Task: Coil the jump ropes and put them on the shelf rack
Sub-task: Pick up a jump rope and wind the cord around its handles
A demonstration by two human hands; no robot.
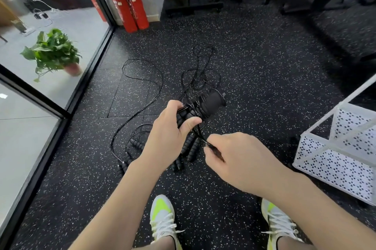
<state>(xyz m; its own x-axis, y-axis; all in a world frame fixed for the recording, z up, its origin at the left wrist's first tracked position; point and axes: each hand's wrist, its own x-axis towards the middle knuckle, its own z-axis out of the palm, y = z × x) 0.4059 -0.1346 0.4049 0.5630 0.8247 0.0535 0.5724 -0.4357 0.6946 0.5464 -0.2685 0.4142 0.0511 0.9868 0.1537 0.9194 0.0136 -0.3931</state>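
labels on the fire extinguishers [127, 3], too blurred to read

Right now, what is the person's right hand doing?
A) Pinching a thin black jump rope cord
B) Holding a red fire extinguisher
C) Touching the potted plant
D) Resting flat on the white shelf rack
A: the right hand pinches the thin black cord that runs up to the jump rope handles gripped in the left hand, well clear of the white shelf rack.

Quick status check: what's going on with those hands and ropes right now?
Left hand grips jump-rope handles. Right hand pinches the cord, mid-coil. More ropes loose on floor. White rack at right, nothing blocking.
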